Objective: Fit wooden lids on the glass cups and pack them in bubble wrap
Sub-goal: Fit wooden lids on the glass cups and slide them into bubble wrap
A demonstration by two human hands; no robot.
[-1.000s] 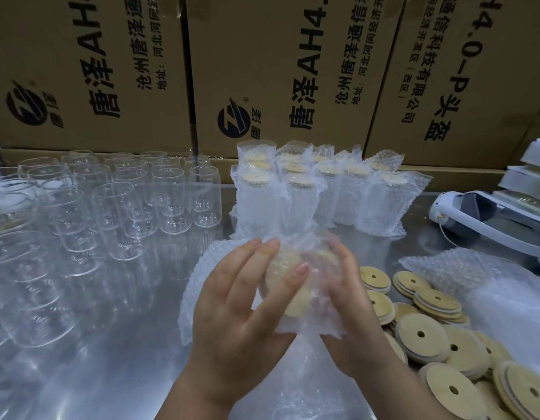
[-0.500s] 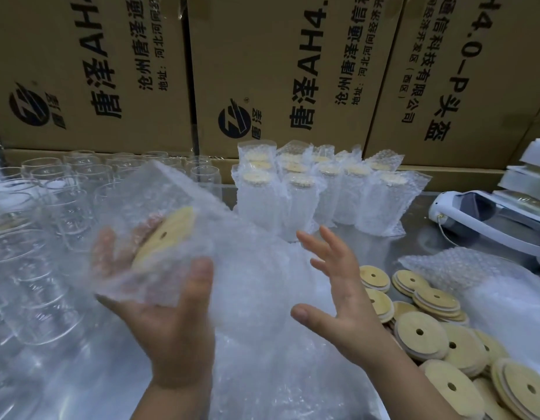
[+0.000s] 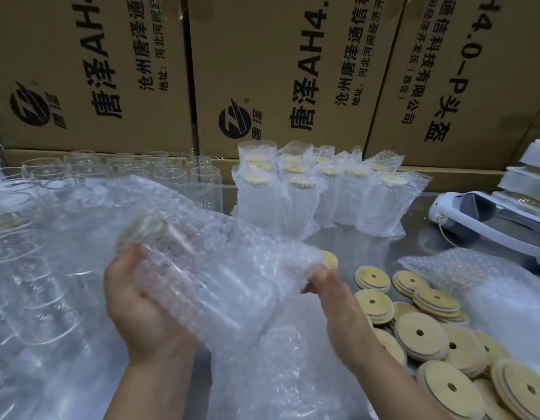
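Left hand [image 3: 141, 307]: cradling the wrapped cup [image 3: 183, 253] — fingers curled round it.
Right hand [image 3: 338, 301]: pinching wrap [image 3: 247, 268] by the lid [image 3: 330, 258], 3 o'clock.

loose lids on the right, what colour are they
Pale yellowish wood, each with a small dark centre hole; the loose lids show in the head view.

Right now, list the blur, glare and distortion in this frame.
Head view: motion blur smears the bubble-wrapped cup held between the left hand and right hand; the empty glass cups at left melt together in reflections; the wooden lids at right are fairly sharp; wide-angle distortion tilts the cardboard boxes outward; soft glare lies on the steel table.
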